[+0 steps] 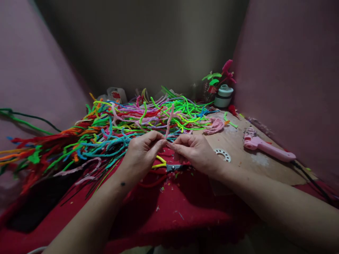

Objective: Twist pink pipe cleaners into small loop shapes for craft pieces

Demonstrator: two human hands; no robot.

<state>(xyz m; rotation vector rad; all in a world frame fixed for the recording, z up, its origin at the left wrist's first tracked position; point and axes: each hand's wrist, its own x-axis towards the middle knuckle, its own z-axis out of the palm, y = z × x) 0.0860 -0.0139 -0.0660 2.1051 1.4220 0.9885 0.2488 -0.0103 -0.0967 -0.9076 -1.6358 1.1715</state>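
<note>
Between my two hands a pink pipe cleaner stands nearly upright, its lower end at my fingertips. My left hand is closed, thumb and forefinger pinching the pipe cleaner. My right hand is closed too, its fingertips meeting the left ones at the same lower end; the exact grip there is partly hidden. Just under my hands, scissors with yellow handles lie on the red cloth. A big heap of colourful pipe cleaners spreads behind and to the left.
On the brown board at the right lies a pink glue gun with a black cord. A white ring with holes and a pink bundle are nearer. A pale jar stands behind. Scraps dot the red cloth.
</note>
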